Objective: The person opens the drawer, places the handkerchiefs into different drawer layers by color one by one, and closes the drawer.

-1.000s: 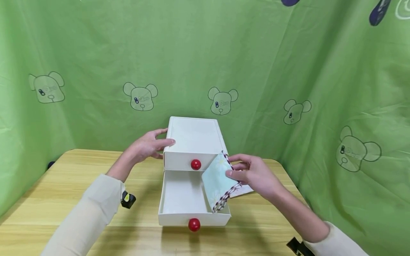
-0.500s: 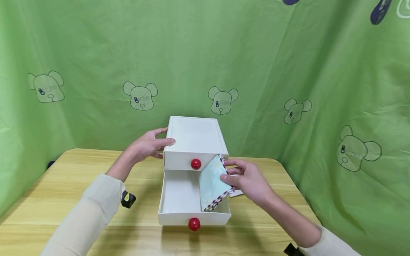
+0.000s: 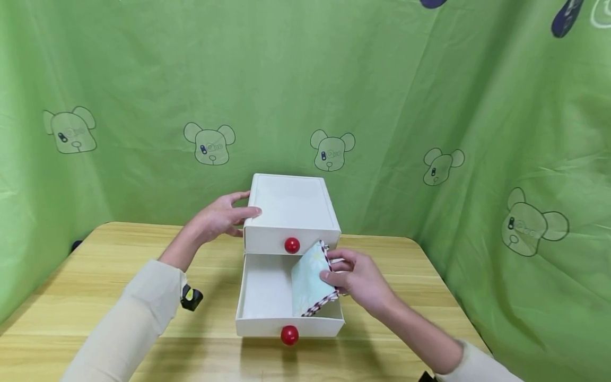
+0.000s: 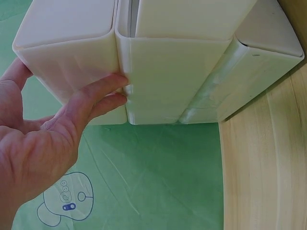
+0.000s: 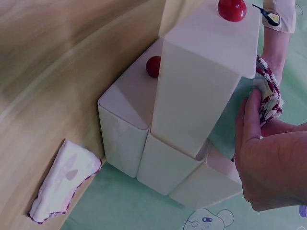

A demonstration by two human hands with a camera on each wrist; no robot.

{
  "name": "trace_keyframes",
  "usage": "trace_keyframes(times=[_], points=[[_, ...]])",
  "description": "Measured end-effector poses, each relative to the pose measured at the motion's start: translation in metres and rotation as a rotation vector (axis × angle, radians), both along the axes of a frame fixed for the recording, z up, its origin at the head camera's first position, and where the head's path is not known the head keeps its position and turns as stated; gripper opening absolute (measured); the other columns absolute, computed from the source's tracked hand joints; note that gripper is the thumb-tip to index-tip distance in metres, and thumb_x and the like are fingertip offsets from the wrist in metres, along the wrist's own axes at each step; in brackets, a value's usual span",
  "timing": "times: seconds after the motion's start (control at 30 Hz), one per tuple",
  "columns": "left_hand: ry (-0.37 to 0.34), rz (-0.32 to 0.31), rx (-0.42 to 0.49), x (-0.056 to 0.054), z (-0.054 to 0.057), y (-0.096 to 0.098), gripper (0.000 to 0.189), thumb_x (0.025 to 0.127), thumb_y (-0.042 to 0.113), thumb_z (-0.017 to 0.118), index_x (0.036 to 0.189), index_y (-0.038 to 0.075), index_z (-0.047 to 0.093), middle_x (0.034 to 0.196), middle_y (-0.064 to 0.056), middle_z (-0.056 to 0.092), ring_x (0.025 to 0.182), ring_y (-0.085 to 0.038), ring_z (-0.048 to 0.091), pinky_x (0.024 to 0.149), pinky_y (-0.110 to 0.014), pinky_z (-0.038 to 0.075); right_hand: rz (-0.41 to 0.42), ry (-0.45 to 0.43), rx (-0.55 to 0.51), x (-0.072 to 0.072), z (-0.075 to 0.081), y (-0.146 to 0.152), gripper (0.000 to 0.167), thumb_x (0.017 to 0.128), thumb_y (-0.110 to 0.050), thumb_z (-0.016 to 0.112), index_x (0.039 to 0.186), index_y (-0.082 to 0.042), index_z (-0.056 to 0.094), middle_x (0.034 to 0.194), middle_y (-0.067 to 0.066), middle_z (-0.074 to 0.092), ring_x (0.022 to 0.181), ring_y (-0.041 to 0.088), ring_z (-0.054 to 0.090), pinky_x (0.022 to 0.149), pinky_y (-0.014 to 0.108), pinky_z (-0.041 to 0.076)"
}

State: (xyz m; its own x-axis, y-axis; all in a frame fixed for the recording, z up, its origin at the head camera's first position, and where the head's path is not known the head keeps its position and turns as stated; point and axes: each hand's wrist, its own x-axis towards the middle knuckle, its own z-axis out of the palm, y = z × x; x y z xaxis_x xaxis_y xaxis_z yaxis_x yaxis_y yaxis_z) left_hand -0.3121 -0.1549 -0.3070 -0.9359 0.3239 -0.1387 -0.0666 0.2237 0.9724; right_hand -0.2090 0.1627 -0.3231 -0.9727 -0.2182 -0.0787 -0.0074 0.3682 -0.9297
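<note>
A white drawer unit (image 3: 293,199) with red knobs stands on the table, and its middle drawer (image 3: 264,292) is pulled out. My left hand (image 3: 221,215) rests on the unit's left side, thumb on the top near the edge. In the left wrist view, fairly straight fingers (image 4: 98,93) touch the side wall. My right hand (image 3: 360,278) pinches a folded light-blue cloth (image 3: 310,278) with a dark-red and white trim. The cloth is tilted, its lower part inside the open drawer. In the right wrist view, the drawer wall partly hides the cloth (image 5: 268,96).
A second folded cloth (image 5: 64,184), whitish pink, lies on the wooden table (image 3: 191,329) beside the unit. The bottom drawer (image 5: 132,96) is closed beneath the pulled-out one. A green curtain (image 3: 277,69) with bear drawings surrounds the table.
My right hand has moved left and down with the light-blue cloth, bringing it further into the drawer. My left hand and the drawer unit have not visibly moved.
</note>
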Motion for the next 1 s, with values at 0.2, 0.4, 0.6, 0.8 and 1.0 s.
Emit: trace_keyframes(times=[0.2, 0.4, 0.6, 0.8, 1.0], points=[[-0.013, 0.001, 0.015, 0.001, 0.001, 0.000, 0.092, 0.098, 0.025, 0.067, 0.165, 0.014, 0.004, 0.150, -0.025, 0.049, 0.136, -0.042, 0.052, 0.106, -0.052, 0.053, -0.003, -0.009, 0.029, 0.000, 0.000, -0.003, 0.047, 0.091, -0.009, 0.074, 0.134, 0.002, 0.059, 0.105, 0.014, 0.072, 0.081, 0.017, 0.070, 0.066, 0.026, 0.060], [-0.008, -0.002, 0.013, 0.001, 0.002, 0.000, 0.092, 0.098, 0.025, 0.067, 0.164, 0.013, 0.004, 0.150, -0.025, 0.049, 0.135, -0.042, 0.053, 0.105, -0.052, 0.054, 0.054, -0.024, 0.036, -0.001, 0.001, 0.001, 0.051, 0.093, -0.009, 0.071, 0.139, 0.006, 0.053, 0.107, 0.016, 0.073, 0.089, 0.022, 0.073, 0.080, 0.037, 0.065], [-0.010, 0.003, 0.009, 0.001, 0.002, 0.000, 0.093, 0.098, 0.025, 0.067, 0.164, 0.014, 0.004, 0.150, -0.025, 0.049, 0.135, -0.042, 0.053, 0.106, -0.052, 0.053, 0.124, 0.006, 0.092, -0.004, 0.004, 0.006, 0.049, 0.094, -0.008, 0.068, 0.137, 0.010, 0.052, 0.102, 0.016, 0.074, 0.086, 0.022, 0.074, 0.074, 0.038, 0.066], [-0.013, 0.004, 0.004, 0.000, 0.001, 0.000, 0.093, 0.098, 0.026, 0.068, 0.164, 0.014, 0.004, 0.152, -0.025, 0.047, 0.137, -0.042, 0.050, 0.108, -0.052, 0.052, 0.182, 0.007, 0.113, -0.006, 0.005, 0.011, 0.047, 0.093, -0.004, 0.066, 0.135, 0.013, 0.052, 0.096, 0.018, 0.075, 0.074, 0.024, 0.074, 0.063, 0.040, 0.066], [-0.010, 0.003, 0.001, 0.000, 0.001, 0.001, 0.093, 0.098, 0.026, 0.068, 0.164, 0.014, 0.004, 0.152, -0.025, 0.047, 0.137, -0.042, 0.051, 0.108, -0.053, 0.052, 0.222, -0.003, 0.096, -0.008, 0.002, 0.011, 0.045, 0.094, -0.001, 0.063, 0.133, 0.016, 0.051, 0.093, 0.021, 0.076, 0.071, 0.024, 0.075, 0.063, 0.040, 0.066]])
